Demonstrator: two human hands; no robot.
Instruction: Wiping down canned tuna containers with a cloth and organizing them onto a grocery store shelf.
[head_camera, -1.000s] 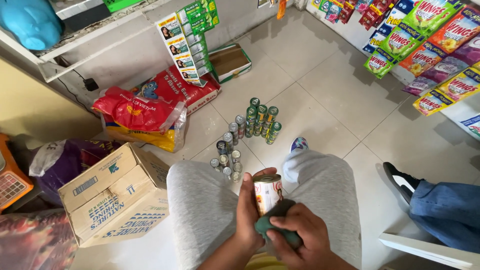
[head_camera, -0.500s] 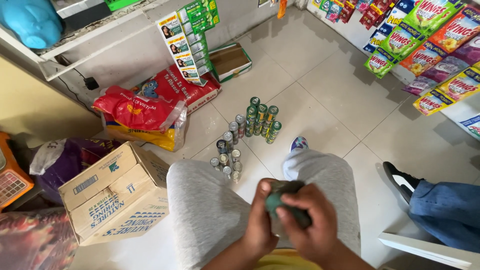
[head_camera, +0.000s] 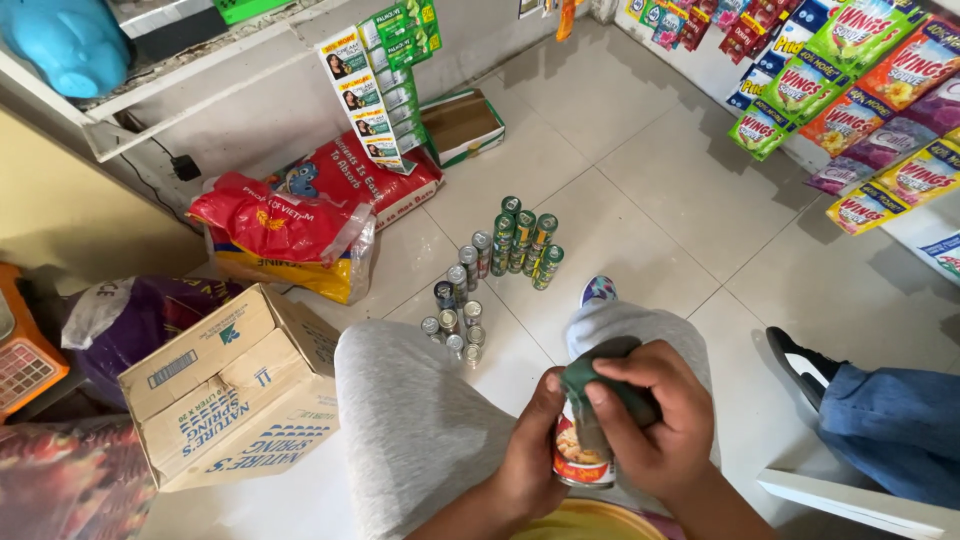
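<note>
Nearest, over the lap, the left hand (head_camera: 530, 450) wraps its fingers around a small labelled can (head_camera: 580, 462), holding it upright above the knees. The right hand (head_camera: 655, 420) closes its fingers on a dark green cloth (head_camera: 600, 385) pressed over the can's top. To the left sits a cardboard box (head_camera: 230, 390). Farther out on the tiled floor (head_camera: 640, 210) stands a cluster of cans (head_camera: 495, 265), with red sacks (head_camera: 290, 225) beyond at left.

Cans (head_camera: 495, 270) on floor ahead of knees; box (head_camera: 235, 385) at left; sacks (head_camera: 300, 225) behind box; sachets (head_camera: 850, 110) hang right.
</note>
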